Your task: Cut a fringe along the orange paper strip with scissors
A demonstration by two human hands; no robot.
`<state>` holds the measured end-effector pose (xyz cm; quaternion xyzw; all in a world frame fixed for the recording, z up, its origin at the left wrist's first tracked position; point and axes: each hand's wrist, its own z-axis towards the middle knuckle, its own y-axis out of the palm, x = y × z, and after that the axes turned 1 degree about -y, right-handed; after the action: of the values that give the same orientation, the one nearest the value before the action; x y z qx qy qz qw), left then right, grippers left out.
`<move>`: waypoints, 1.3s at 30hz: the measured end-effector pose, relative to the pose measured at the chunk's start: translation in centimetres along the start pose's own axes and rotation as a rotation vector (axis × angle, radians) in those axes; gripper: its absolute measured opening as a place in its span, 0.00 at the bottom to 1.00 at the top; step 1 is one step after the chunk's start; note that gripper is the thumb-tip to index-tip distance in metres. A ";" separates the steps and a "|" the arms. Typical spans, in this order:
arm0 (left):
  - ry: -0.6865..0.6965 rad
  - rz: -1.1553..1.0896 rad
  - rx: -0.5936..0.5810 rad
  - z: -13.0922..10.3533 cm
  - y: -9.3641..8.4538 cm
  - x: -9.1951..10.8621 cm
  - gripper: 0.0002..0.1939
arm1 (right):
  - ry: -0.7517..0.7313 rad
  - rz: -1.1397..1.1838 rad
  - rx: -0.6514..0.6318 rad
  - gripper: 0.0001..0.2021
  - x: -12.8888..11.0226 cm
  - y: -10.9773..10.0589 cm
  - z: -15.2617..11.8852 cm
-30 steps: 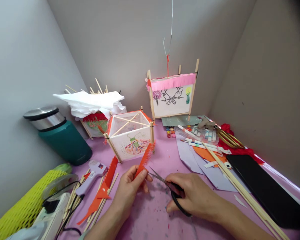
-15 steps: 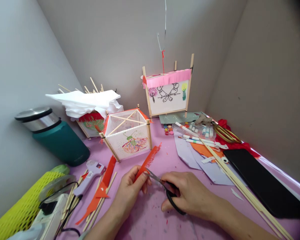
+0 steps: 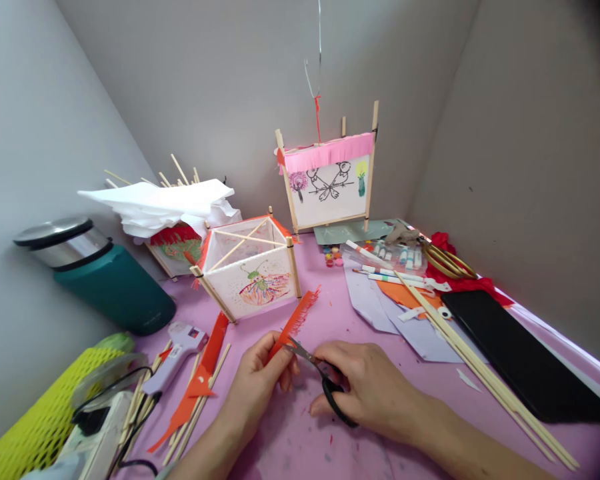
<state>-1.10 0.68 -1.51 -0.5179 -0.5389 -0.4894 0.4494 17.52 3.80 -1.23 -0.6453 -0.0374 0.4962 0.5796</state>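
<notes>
My left hand (image 3: 263,373) pinches an orange-red paper strip (image 3: 300,319) whose right edge is cut into a fine fringe. Black-handled scissors (image 3: 333,393) are in my right hand (image 3: 363,387), their blades touching the strip close to my left fingertips. Just behind the strip stands a four-sided lantern (image 3: 263,283) of white panels and wooden sticks, with a butterfly drawing on its front and orange paper along its top edges. More orange paper (image 3: 200,387) lies on thin sticks to the left of my left hand.
A teal bottle (image 3: 115,287), a glue gun (image 3: 175,357) and a power strip (image 3: 103,437) are at the left. A lantern with bird drawings (image 3: 330,190) hangs at the back. Markers, lilac paper (image 3: 420,337), long sticks (image 3: 480,367) and a black phone-like slab (image 3: 520,360) lie right.
The view has shifted slightly, so most things appear a little further left. The scissors have moved slightly closer to my left hand, and their handles look closer together.
</notes>
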 end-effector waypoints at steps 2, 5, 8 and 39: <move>-0.009 -0.012 -0.007 0.0 0.0 0.1 0.10 | 0.000 0.006 0.007 0.18 -0.1 0.1 0.0; -0.016 -0.036 -0.015 0.0 0.1 0.1 0.11 | 0.008 0.022 0.013 0.17 -0.3 0.2 0.0; -0.031 -0.064 -0.016 0.0 0.1 0.0 0.11 | 0.025 0.034 0.011 0.18 -0.3 0.3 0.0; -0.066 -0.171 -0.026 -0.1 -0.1 -0.4 0.10 | -0.007 0.022 0.030 0.20 0.2 1.1 0.2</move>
<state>-1.21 0.58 -1.93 -0.4918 -0.5891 -0.5156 0.3812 16.90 3.69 -2.22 -0.6351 -0.0250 0.5053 0.5837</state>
